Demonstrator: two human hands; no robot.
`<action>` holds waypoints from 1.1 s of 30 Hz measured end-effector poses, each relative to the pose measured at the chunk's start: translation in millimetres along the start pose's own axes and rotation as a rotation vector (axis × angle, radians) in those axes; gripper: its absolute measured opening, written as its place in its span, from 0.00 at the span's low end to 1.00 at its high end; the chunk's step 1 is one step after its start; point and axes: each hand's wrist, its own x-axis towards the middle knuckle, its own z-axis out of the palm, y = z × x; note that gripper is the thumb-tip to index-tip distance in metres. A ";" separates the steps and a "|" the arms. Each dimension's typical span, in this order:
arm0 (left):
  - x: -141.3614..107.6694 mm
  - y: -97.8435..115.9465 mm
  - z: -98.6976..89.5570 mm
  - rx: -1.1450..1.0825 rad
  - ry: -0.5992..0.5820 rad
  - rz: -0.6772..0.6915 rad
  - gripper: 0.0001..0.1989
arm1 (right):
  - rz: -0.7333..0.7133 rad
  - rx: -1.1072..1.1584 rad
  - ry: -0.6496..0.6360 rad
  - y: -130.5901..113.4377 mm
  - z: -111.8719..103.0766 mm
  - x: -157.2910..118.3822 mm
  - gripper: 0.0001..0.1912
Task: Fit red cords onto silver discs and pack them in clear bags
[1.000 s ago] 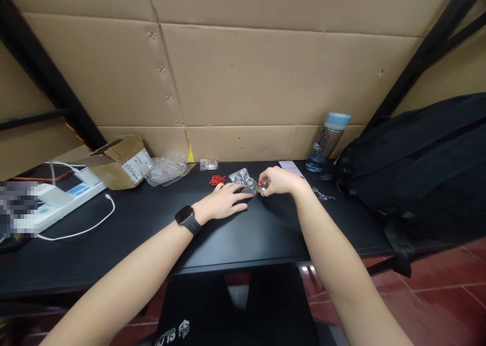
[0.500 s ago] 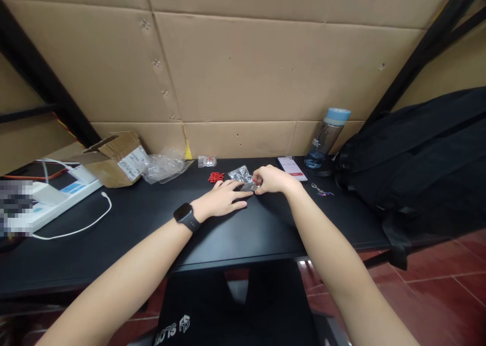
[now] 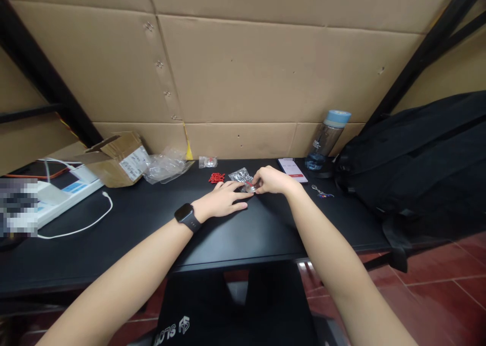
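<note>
Fingers spread, my left hand (image 3: 224, 200) lies low over the black table, its fingertips at the edge of a crumpled clear plastic bag (image 3: 240, 174). My right hand (image 3: 271, 180) is closed in a pinch at a small round clear item with red on it (image 3: 250, 187). This item sits between the two hands, partly covered by my right fingers. Just beyond my left hand is a small pile of red pieces (image 3: 216, 177). Farther back lies a similar round item in a clear packet (image 3: 208, 162).
On the left are an open cardboard box (image 3: 121, 161), clear plastic wrap (image 3: 165, 166) and a white power strip (image 3: 72, 196) with a cable. To the right are a phone (image 3: 292, 170), a water bottle (image 3: 322, 141), a keychain (image 3: 322, 192) and a black backpack (image 3: 413, 163).
The round clear item now shows more plainly between my hands, with my right fingers at its edge. My left fingers have shifted slightly right. The view has moved a little.
</note>
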 end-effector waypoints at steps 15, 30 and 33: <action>-0.1 -3.2 2.9 -0.013 -0.020 -0.020 0.24 | 0.018 0.100 0.183 -10.4 15.5 13.6 0.10; 0.0 -3.4 -0.4 -0.043 -0.009 -0.014 0.23 | 0.130 -0.215 0.406 -15.0 34.4 24.6 0.13; -0.1 -3.1 -2.7 -0.035 0.003 -0.002 0.22 | 0.142 -0.199 0.443 -10.9 34.3 26.0 0.13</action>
